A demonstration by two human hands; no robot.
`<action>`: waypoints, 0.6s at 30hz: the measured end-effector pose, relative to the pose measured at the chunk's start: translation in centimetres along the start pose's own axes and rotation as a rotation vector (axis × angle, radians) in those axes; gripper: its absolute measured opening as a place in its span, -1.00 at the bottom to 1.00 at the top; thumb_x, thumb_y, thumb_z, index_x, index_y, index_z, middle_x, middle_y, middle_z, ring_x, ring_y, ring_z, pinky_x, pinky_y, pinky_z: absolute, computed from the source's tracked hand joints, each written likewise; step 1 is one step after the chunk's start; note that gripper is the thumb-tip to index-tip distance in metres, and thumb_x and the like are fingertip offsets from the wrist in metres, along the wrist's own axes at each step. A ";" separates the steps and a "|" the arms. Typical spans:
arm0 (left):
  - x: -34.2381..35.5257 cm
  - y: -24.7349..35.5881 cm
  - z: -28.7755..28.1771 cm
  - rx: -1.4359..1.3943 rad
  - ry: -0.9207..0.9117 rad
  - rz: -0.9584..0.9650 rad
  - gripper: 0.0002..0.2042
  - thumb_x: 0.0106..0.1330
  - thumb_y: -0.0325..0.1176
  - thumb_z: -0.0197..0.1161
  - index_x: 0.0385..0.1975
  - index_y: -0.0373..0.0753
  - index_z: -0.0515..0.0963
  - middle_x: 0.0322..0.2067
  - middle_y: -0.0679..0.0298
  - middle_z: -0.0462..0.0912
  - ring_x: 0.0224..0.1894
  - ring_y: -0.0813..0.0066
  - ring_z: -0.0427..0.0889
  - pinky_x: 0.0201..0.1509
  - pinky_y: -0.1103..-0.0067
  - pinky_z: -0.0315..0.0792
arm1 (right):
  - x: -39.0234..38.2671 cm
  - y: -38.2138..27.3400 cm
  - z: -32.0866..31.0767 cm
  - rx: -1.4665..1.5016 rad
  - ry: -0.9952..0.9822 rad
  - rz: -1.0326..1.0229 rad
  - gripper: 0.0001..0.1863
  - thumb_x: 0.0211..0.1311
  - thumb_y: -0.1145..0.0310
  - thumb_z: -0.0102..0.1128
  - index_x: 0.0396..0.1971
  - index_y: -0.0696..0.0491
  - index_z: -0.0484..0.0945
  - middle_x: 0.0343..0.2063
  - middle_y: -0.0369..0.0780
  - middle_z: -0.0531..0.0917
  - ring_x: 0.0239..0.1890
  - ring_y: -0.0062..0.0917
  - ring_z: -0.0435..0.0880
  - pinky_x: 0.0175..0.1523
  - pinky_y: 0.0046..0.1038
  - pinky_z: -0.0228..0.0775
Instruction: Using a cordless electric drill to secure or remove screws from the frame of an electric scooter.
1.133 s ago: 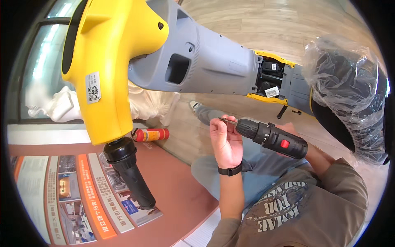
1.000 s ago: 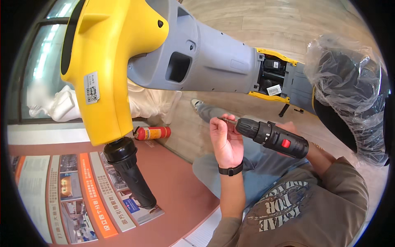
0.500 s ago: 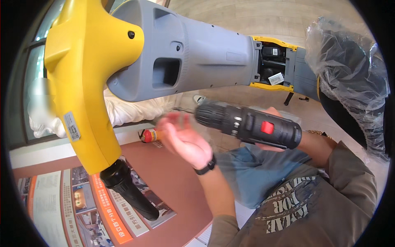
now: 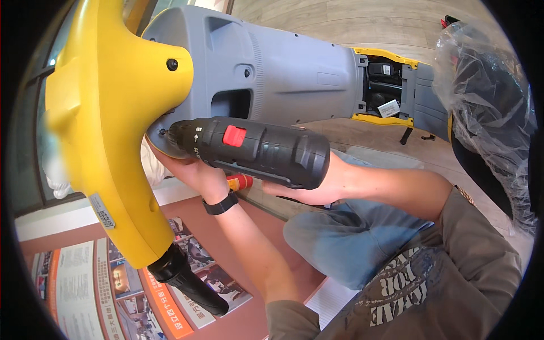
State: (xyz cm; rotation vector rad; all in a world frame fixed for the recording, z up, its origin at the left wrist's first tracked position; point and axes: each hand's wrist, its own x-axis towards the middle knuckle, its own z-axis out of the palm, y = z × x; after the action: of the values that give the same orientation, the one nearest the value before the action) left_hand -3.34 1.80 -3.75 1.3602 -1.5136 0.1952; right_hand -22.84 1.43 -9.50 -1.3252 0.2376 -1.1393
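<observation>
At the far left, we have a dark-framed window (image 4: 28,136) behind a big yellow cover (image 4: 122,107), which carries a pale label (image 4: 102,211) low on its side. A black handle (image 4: 195,286) sticks out of the cover's lower end, slanting down over a printed poster (image 4: 76,283) on a brown surface (image 4: 266,232).

Just right of the cover, our left hand (image 4: 198,175) reaches up under the front of the drill (image 4: 272,150), a black wristband (image 4: 220,204) on its wrist. Its fingers are hidden, so we cannot tell whether they pinch anything or stand spread. The drill lies nearly level, its nose pointing left at the lower left corner of the gray body (image 4: 306,73), right beside the yellow cover; whether the tip touches is hidden from us. A red switch (image 4: 234,136) sits on its top.

Below the drill, a red fire extinguisher (image 4: 241,182) shows in part. Our right hand (image 4: 326,187) is wrapped around the drill from underneath, above our jeans (image 4: 351,238). Farther right, the gray body has an open compartment (image 4: 382,55) with yellow edges, and clear plastic (image 4: 453,85) covers the black end beyond.
</observation>
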 end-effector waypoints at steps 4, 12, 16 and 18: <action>-0.3 -0.2 -0.7 -0.118 -0.036 -0.177 -0.24 0.04 -0.42 0.39 0.25 -0.27 0.10 0.09 0.23 0.37 0.05 0.49 0.42 0.21 0.51 0.27 | 1.0 0.3 0.7 -0.026 0.058 -0.093 -0.77 -0.12 0.38 0.31 -0.47 0.18 0.51 -0.58 -0.09 0.61 -0.51 -0.27 0.61 -0.30 -0.37 0.46; 0.1 -1.7 -1.2 -0.534 -0.006 -0.299 -0.54 0.35 -0.35 0.05 0.23 -0.22 0.15 0.04 0.25 0.42 -0.03 0.50 0.49 0.08 0.54 0.42 | 1.7 0.2 1.2 -0.212 -0.062 0.055 -0.71 -0.04 0.36 0.33 -0.27 0.10 0.54 -0.41 -0.16 0.62 -0.37 -0.27 0.58 -0.19 -0.35 0.44; -0.1 -1.8 -1.0 -0.572 0.049 -0.331 -0.57 0.40 -0.30 -0.03 0.23 -0.21 0.15 0.03 0.25 0.42 -0.03 0.50 0.50 0.07 0.54 0.44 | 2.0 0.4 1.5 -0.038 -0.059 0.086 -0.73 -0.06 0.41 0.33 -0.32 0.13 0.54 -0.46 -0.14 0.61 -0.44 -0.28 0.58 -0.23 -0.37 0.44; 0.0 -1.8 -1.0 -0.597 0.061 -0.345 -0.56 0.39 -0.29 -0.02 0.23 -0.21 0.15 0.05 0.24 0.41 -0.02 0.49 0.49 0.07 0.54 0.44 | 2.1 0.4 1.7 -0.039 -0.061 0.077 -0.73 -0.07 0.43 0.32 -0.33 0.15 0.53 -0.46 -0.13 0.61 -0.45 -0.29 0.57 -0.25 -0.39 0.45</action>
State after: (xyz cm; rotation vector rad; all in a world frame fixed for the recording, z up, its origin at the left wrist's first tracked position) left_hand -1.35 1.90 -4.17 1.0866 -1.1333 -0.4016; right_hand -20.36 0.87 -8.39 -1.3715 0.2653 -1.0324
